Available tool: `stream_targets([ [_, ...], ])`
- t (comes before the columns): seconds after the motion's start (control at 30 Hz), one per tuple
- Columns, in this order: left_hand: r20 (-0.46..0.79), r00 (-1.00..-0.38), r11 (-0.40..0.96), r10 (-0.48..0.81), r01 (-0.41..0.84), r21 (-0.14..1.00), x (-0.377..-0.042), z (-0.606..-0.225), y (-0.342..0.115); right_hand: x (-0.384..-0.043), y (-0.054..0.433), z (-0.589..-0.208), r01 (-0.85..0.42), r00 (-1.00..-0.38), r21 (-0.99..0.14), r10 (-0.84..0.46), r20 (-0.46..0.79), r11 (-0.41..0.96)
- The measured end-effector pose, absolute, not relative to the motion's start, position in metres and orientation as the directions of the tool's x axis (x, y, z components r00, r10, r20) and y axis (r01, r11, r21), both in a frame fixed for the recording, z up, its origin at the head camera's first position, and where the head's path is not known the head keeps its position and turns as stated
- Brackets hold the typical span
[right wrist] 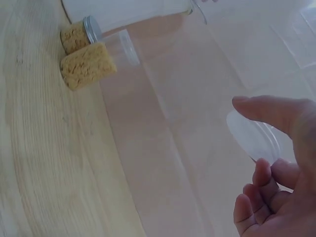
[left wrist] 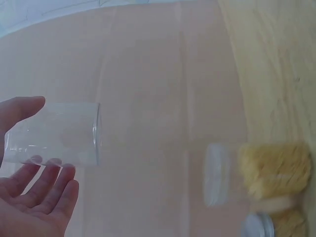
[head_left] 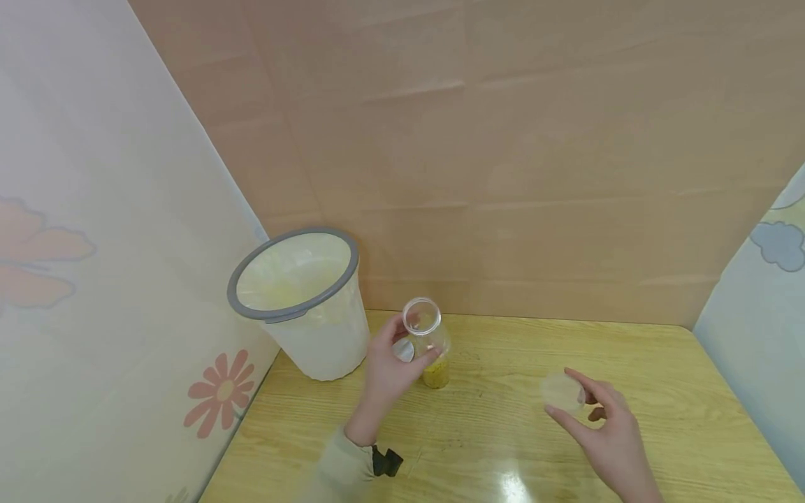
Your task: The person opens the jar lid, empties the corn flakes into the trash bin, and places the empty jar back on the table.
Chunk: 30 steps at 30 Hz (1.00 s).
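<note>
In the head view, my left hand (head_left: 390,367) grips a clear jar (head_left: 421,318) around its side, thumb on one side and fingers on the other. The left wrist view shows no contents in this held jar (left wrist: 64,133). Below it stands a larger clear jar (left wrist: 276,170), partly filled with yellow crumbly bits and hidden in part from above. Beside that is a smaller jar with a silver lid (right wrist: 92,29), also holding yellow bits. My right hand (head_left: 610,426) pinches a translucent round lid (head_left: 562,392) at its edge, above the table.
A white bin (head_left: 327,342) with a grey rim stands at the back left, against the patterned side wall. The wood-grain table (head_left: 490,433) ends at a brown backdrop (head_left: 534,209). A flower-patterned sheet (head_left: 126,209) hangs on the left.
</note>
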<state>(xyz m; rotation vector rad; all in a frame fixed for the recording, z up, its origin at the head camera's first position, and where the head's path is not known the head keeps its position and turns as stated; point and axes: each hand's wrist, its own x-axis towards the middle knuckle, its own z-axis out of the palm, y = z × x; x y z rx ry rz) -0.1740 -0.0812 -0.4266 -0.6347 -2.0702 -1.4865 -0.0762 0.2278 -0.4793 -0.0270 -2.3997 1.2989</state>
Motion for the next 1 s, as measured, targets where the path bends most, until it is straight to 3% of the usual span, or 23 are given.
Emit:
stream_targets([
  [0.37,0.415,-0.880,0.224,0.229,0.463,0.858,-0.156,-0.479,-0.023,-0.081,0.264,-0.501,-0.023,-0.931,-0.793,0.276,0.238,0.608],
  [0.6,0.294,-0.912,0.200,0.286,0.357,0.912,-0.154,-0.507,0.018,-0.084,0.281,-0.507,0.015,-0.933,-0.770,0.286,0.219,0.638],
  [0.83,0.217,-0.919,0.265,0.330,0.311,0.913,-0.156,-0.531,0.054,-0.087,0.295,-0.513,0.145,-0.970,-0.749,0.243,0.023,0.647],
  [1.0,0.186,-0.915,0.322,0.357,0.308,0.895,-0.159,-0.540,0.076,-0.089,0.304,-0.531,0.149,-0.963,-0.720,0.266,0.052,0.678],
])
